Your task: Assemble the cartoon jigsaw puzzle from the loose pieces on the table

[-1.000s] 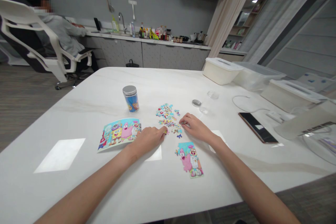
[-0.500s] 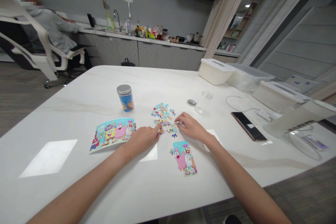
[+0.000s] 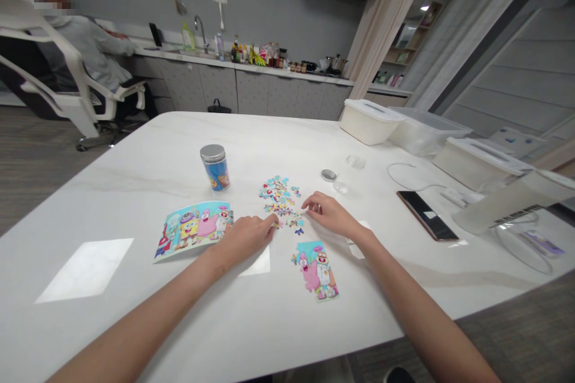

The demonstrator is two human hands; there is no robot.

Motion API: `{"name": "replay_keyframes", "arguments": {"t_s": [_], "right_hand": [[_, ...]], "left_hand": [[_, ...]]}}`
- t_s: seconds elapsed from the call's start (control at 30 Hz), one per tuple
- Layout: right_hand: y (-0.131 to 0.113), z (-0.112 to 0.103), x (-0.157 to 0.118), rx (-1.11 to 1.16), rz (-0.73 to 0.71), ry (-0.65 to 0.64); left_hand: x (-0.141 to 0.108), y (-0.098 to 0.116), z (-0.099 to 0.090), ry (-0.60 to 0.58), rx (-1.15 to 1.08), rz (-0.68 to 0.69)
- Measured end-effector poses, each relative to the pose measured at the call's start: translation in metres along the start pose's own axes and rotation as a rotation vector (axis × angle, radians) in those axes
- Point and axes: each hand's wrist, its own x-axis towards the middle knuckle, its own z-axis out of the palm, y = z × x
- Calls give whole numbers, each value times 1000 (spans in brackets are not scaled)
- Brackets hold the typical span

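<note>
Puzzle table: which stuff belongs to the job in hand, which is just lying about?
Job:
- loose puzzle pieces, by left hand and right hand
- joined puzzle section
- picture sheet, showing similar characters
- lidded jar, probably the puzzle's container

Lying about, apparently:
- phone
- lidded boxes

I'm looking at a pink-and-turquoise partial puzzle (image 3: 320,272), multicoloured loose pieces (image 3: 277,192), a blue-printed jar (image 3: 217,176) with silver lid (image 3: 212,151), and a white, faintly veined table (image 3: 265,137).
</note>
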Motion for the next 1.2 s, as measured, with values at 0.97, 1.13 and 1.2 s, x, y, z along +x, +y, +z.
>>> {"name": "replay_keyframes", "arguments": {"t_s": [0.97,1.13,1.2], "right_hand": [[1,20,-1,-210,-178,-91],[3,16,1,-199,-141,-27],[4,13,1,-211,-99,8]], "left_hand": [[-5,8,-7,90,164,-83],[-5,9,-9,81,192,-72],[-5,9,-9,92,207,-68]]}}
